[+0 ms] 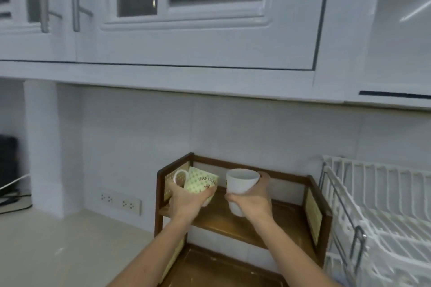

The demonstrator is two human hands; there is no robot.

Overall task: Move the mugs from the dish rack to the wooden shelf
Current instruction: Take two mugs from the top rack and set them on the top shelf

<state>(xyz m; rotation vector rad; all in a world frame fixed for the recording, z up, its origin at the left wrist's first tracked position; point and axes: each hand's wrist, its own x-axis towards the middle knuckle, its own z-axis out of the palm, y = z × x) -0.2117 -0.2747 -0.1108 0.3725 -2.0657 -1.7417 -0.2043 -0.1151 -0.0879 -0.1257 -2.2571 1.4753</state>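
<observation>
A dark wooden shelf (233, 221) with two tiers stands against the tiled wall. My left hand (186, 200) grips a green patterned mug (200, 182) with a white handle, tilted, at the left end of the upper tier. My right hand (253, 200) holds a plain white mug (241, 185) upright just above the upper tier's middle. The white wire dish rack (373, 212) sits to the right of the shelf; I see no mugs in its visible part.
White wall cabinets (186, 18) hang overhead. A beige counter (58, 244) spreads to the left, with wall sockets (121, 201) above it and dark cables (11, 200) at the far left edge.
</observation>
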